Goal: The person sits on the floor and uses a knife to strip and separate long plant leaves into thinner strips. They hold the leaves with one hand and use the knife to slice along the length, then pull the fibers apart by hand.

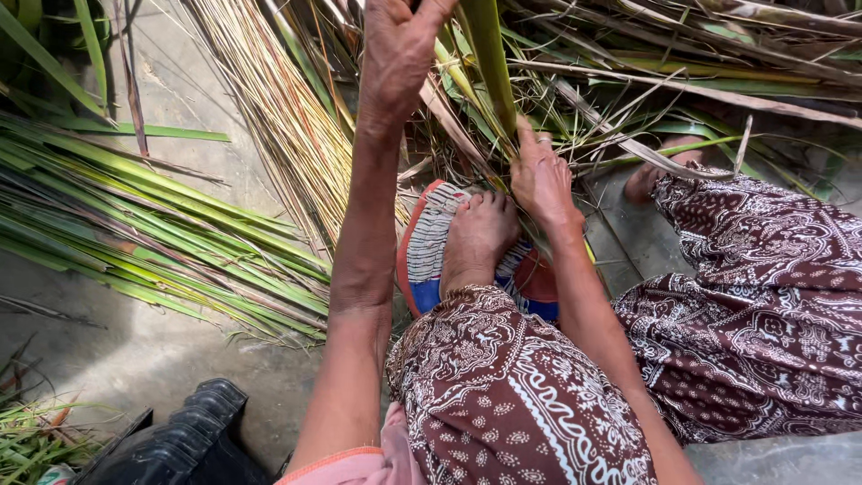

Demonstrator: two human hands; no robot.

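Note:
My left hand (397, 56) is raised at the top of the view, closed around a long green palm leaf (492, 63) near its upper part. My right hand (541, 175) grips the same leaf lower down, close to the ground, with a ring on one finger. Just below the right hand rests my bare foot (476, 238) on a striped sandal (429, 247). My legs are covered by brown patterned cloth (503, 395).
A bundle of long green leaves (153, 224) lies at the left on the concrete floor. Dry yellow leaf ribs (278, 108) fan out at the top centre. Tangled leaves (682, 81) fill the upper right. A black plastic object (184, 440) sits at the bottom left.

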